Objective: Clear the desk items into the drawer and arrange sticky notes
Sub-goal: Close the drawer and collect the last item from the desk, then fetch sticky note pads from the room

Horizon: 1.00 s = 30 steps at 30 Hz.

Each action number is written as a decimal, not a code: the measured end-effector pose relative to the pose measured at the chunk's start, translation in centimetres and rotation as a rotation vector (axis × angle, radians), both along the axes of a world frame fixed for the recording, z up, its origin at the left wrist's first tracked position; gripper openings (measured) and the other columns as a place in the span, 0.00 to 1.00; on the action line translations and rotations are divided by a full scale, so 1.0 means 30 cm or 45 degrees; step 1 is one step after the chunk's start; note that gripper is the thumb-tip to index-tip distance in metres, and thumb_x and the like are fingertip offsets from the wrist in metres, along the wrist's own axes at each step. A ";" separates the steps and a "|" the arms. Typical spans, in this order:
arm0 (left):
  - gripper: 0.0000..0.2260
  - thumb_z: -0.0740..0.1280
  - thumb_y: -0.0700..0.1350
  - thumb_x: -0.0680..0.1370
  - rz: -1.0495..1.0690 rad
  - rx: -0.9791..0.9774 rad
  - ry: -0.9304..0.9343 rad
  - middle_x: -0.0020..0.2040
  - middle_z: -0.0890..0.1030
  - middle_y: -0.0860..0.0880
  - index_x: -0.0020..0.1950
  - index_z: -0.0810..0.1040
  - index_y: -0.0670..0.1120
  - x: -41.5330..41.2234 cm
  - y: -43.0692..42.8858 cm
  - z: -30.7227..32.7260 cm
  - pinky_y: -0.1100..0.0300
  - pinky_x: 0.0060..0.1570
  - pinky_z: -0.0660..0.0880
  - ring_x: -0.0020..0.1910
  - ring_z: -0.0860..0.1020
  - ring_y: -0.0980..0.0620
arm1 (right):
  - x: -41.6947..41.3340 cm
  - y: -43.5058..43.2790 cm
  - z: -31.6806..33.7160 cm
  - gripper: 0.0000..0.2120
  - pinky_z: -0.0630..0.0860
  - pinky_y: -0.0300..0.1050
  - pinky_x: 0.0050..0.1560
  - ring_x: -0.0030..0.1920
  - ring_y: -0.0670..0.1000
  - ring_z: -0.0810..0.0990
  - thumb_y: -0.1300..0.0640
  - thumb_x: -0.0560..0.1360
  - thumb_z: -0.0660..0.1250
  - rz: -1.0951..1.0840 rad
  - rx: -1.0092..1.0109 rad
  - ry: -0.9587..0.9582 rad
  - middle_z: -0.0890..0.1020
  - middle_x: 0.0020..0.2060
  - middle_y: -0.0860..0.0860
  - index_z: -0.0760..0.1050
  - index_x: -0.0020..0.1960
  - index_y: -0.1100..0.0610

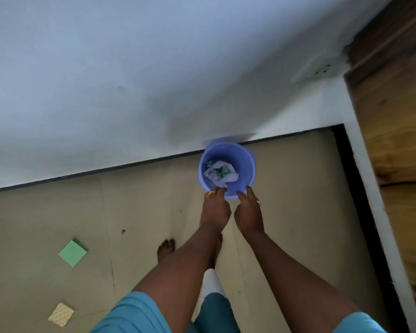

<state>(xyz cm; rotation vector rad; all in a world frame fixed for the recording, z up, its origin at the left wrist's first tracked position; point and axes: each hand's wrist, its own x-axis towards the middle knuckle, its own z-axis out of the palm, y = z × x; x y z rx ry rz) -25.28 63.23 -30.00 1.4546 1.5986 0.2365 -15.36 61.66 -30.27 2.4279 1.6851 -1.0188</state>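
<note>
wall (130, 68): big pale thing filling the top half, the bin is parked right up against its base, out of the walkway I guess

floor (58, 212): beige tiles. The person stands here looking straight down. No desk or drawer in shot.

blue bin (245, 164): round plastic one, upright, touching the wall, mouth wide open to the camera

left hand (215, 207): reaching down to the near rim, fingers curled over the edge so it's gripping the bin, ring showing

right hand (249, 213): just beside the left, thumb and fingers hooked on the same near rim, also holding it. My read is they're steadying or about to lift it.

crumpled paper (220, 173): white with green bits, lying at the bottom inside the bin, looks like trash

green sticky pad (72, 252): flat on the floor, well off to the left, nobody touching it

yellow sticky pad (61, 315): also on the floor, nearer the camera than the green one. Both pads still need sorting.
</note>
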 end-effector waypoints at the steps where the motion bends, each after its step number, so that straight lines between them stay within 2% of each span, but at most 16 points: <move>1: 0.22 0.56 0.34 0.67 0.045 -0.007 0.001 0.54 0.80 0.36 0.58 0.78 0.35 -0.009 -0.012 0.035 0.50 0.55 0.73 0.54 0.77 0.36 | -0.016 -0.009 0.024 0.27 0.68 0.48 0.63 0.70 0.60 0.66 0.74 0.72 0.55 0.005 0.017 -0.001 0.62 0.73 0.58 0.69 0.69 0.61; 4: 0.21 0.58 0.31 0.73 0.106 -0.022 0.048 0.64 0.74 0.40 0.66 0.73 0.39 -0.051 -0.037 0.109 0.57 0.64 0.66 0.64 0.71 0.42 | -0.075 -0.021 0.085 0.24 0.71 0.49 0.59 0.65 0.59 0.71 0.74 0.72 0.57 0.087 0.046 0.021 0.69 0.69 0.58 0.72 0.66 0.62; 6: 0.21 0.57 0.32 0.74 0.221 -0.048 0.069 0.65 0.73 0.41 0.67 0.72 0.40 -0.096 -0.064 0.129 0.58 0.65 0.64 0.65 0.71 0.43 | -0.126 -0.011 0.125 0.21 0.72 0.46 0.56 0.62 0.57 0.73 0.71 0.73 0.58 0.206 0.028 0.058 0.71 0.66 0.57 0.72 0.65 0.62; 11: 0.21 0.56 0.34 0.77 0.584 -0.119 0.105 0.68 0.71 0.43 0.70 0.69 0.42 -0.273 -0.147 0.150 0.58 0.67 0.63 0.68 0.68 0.45 | -0.311 0.024 0.178 0.17 0.70 0.45 0.57 0.62 0.56 0.72 0.67 0.76 0.59 0.520 0.002 0.050 0.73 0.64 0.57 0.71 0.65 0.62; 16: 0.19 0.57 0.37 0.79 0.988 -0.206 0.173 0.69 0.70 0.46 0.71 0.68 0.44 -0.519 -0.292 0.110 0.59 0.67 0.66 0.69 0.66 0.48 | -0.584 -0.031 0.155 0.19 0.67 0.44 0.64 0.66 0.54 0.70 0.64 0.77 0.59 0.835 -0.031 0.083 0.71 0.67 0.55 0.68 0.68 0.61; 20: 0.19 0.56 0.37 0.79 1.247 -0.277 0.192 0.69 0.70 0.46 0.70 0.68 0.45 -0.724 -0.481 0.072 0.58 0.68 0.65 0.69 0.66 0.48 | -0.835 -0.147 0.129 0.20 0.66 0.43 0.64 0.67 0.56 0.68 0.63 0.77 0.60 1.062 -0.058 0.107 0.69 0.68 0.54 0.68 0.69 0.61; 27: 0.19 0.57 0.40 0.79 1.485 -0.511 0.244 0.68 0.71 0.50 0.69 0.70 0.49 -1.054 -0.859 -0.024 0.58 0.66 0.61 0.68 0.68 0.49 | -1.235 -0.403 0.049 0.21 0.66 0.45 0.66 0.68 0.55 0.67 0.61 0.77 0.62 1.338 -0.128 0.093 0.68 0.69 0.56 0.67 0.69 0.62; 30: 0.19 0.56 0.41 0.75 1.601 -0.554 0.177 0.67 0.73 0.47 0.65 0.73 0.50 -1.186 -0.987 -0.088 0.51 0.67 0.66 0.65 0.70 0.46 | -1.384 -0.488 -0.004 0.22 0.67 0.47 0.65 0.68 0.57 0.68 0.63 0.76 0.63 1.362 -0.168 0.066 0.69 0.68 0.57 0.66 0.69 0.62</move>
